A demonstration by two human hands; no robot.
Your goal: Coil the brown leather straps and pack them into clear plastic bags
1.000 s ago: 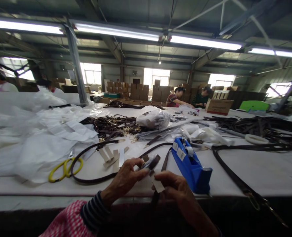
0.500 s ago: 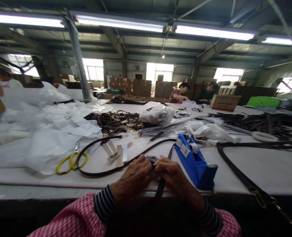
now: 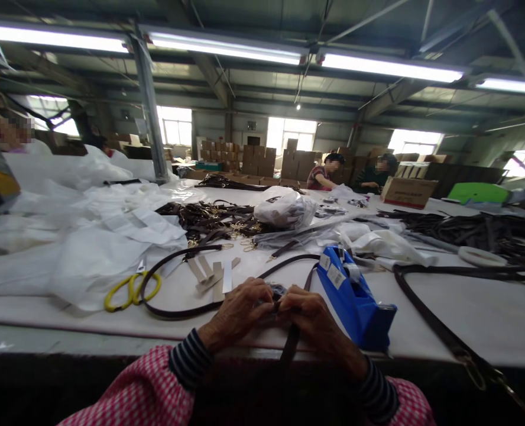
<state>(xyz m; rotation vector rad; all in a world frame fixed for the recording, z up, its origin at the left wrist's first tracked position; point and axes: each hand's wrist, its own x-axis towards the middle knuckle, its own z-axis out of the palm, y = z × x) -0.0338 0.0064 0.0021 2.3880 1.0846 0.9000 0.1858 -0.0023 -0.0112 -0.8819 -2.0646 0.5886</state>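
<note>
My left hand (image 3: 243, 306) and my right hand (image 3: 309, 312) meet close together above the front of the table, fingers pinched on a dark brown strap (image 3: 291, 344). Its tail hangs past the table's front edge. Behind the fingertips shows a small greyish, shiny bundle (image 3: 276, 290), too hidden to name. The strap's longer part (image 3: 167, 315) loops out over the table to my left, with a metal clip at its end. Close by my right hand stands a blue tape dispenser (image 3: 355, 307). Flat pale strips (image 3: 218, 278) lie beyond my left hand.
Yellow-handled scissors (image 3: 132, 291) lie at left beside white plastic sheets (image 3: 80, 260). A heap of brown straps with clips (image 3: 209, 219) and a filled plastic bag (image 3: 284, 208) are farther back. Another strap (image 3: 431, 316) hangs over the front edge at right. Co-workers sit across the table.
The view has shifted slightly, moving the surroundings a little right and down. My hands stay together at the strap, with small finger movements. One co-worker across the table has lowered an arm.
</note>
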